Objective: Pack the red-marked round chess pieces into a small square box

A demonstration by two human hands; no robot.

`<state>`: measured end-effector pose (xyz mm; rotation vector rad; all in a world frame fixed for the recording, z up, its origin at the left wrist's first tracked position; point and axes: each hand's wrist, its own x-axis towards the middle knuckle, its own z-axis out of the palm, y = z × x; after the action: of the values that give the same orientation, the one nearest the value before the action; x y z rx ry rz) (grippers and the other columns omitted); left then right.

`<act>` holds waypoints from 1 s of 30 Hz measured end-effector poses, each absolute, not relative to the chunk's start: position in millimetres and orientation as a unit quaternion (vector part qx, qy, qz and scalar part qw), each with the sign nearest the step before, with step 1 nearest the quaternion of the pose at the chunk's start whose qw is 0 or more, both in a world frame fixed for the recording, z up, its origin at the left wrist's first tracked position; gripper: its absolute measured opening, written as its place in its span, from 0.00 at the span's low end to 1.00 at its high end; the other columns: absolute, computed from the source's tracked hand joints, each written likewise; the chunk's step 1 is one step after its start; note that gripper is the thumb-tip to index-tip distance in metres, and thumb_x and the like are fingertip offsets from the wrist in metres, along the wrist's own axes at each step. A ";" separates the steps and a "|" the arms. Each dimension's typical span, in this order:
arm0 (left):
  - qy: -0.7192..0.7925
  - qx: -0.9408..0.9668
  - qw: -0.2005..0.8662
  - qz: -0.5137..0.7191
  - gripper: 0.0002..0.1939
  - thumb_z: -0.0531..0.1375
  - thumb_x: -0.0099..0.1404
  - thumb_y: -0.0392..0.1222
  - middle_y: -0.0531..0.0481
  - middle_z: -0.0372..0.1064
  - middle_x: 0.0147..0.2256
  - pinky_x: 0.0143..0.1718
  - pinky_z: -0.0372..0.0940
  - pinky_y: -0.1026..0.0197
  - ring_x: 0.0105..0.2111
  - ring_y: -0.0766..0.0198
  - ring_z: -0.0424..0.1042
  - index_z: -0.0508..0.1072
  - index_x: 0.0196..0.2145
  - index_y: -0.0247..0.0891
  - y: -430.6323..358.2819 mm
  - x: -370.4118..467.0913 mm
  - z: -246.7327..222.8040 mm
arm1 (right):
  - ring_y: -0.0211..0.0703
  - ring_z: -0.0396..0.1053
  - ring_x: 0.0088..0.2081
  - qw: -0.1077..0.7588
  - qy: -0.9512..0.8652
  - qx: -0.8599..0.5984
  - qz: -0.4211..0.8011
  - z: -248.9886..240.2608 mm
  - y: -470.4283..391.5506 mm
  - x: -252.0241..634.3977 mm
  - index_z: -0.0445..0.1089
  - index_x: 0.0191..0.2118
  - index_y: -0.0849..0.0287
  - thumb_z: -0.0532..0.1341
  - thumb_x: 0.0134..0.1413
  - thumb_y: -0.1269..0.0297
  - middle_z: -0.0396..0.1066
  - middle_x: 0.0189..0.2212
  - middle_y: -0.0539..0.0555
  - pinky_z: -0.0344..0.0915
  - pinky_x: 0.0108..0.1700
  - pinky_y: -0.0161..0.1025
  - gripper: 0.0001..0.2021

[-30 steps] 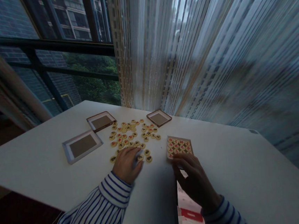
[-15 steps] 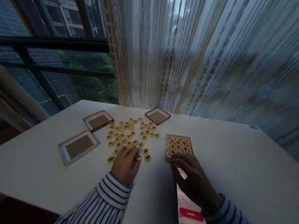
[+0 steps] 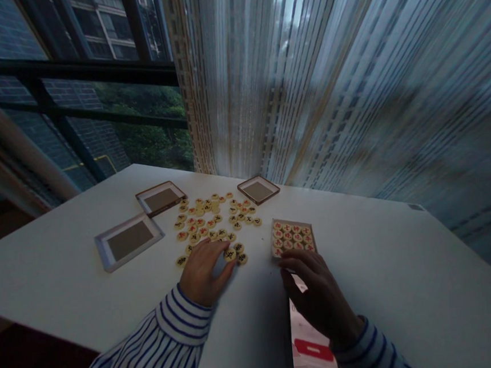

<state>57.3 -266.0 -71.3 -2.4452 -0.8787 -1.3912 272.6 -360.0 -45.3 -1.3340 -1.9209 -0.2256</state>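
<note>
Several round Chinese chess pieces [image 3: 201, 222] with red or black characters lie spread over the white table. Between the thumb and fingers of my left hand [image 3: 204, 270] is a black-marked chess piece [image 3: 230, 254], at the near edge of the spread. My right hand [image 3: 317, 286] hovers at the near side of a small box [image 3: 312, 224] filled with rows of red-marked pieces. Its fingers are bent, with the thumb a little apart from them, and they cover part of the box's near edge. Whether they touch the box I cannot tell.
Two shallow open trays [image 3: 100, 251] stand to the left, and a smaller tray [image 3: 277, 191] sits at the back. Under my right hand lies a lit phone screen [image 3: 303, 328]. String curtains [image 3: 327, 85] hang behind the table, beside a window with dark bars [image 3: 90, 74].
My left hand has drawn the black-marked piece slightly to the right and up, beside two other black pieces. My right hand has stayed in nearly the same place.
</note>
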 end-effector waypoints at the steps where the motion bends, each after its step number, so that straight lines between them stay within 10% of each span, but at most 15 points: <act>1: -0.294 -0.824 0.101 -0.473 0.13 0.56 0.61 0.40 0.45 0.73 0.33 0.42 0.66 0.54 0.35 0.60 0.71 0.67 0.43 0.35 -266.9 57.5 -69.5 | 0.43 0.66 0.40 0.386 -0.754 -0.524 -0.090 -44.7 -360.0 272.6 0.67 0.37 0.58 0.56 0.53 0.73 0.70 0.36 0.56 0.64 0.41 0.43 0.06; 21: -0.234 -0.834 0.095 -0.491 0.10 0.59 0.60 0.44 0.46 0.70 0.29 0.31 0.68 0.60 0.30 0.62 0.71 0.70 0.36 0.35 -278.5 67.6 -47.9 | 0.43 0.67 0.40 0.414 -0.735 -0.524 -0.118 -42.3 -358.5 279.8 0.67 0.36 0.57 0.55 0.53 0.74 0.71 0.36 0.55 0.64 0.41 0.43 0.07; 30: -0.261 -0.832 -0.089 -0.482 0.11 0.61 0.58 0.46 0.54 0.68 0.22 0.23 0.64 0.68 0.20 0.70 0.66 0.70 0.35 0.36 -287.9 91.0 -35.1 | 0.43 0.67 0.41 0.424 -0.720 -0.533 -0.133 -43.3 -359.3 286.3 0.66 0.36 0.58 0.56 0.53 0.73 0.71 0.37 0.55 0.64 0.42 0.43 0.06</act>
<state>91.0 -287.9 -35.1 -2.7725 -0.8687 -1.6051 286.3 -359.3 -43.3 -1.3335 -1.8023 -0.3324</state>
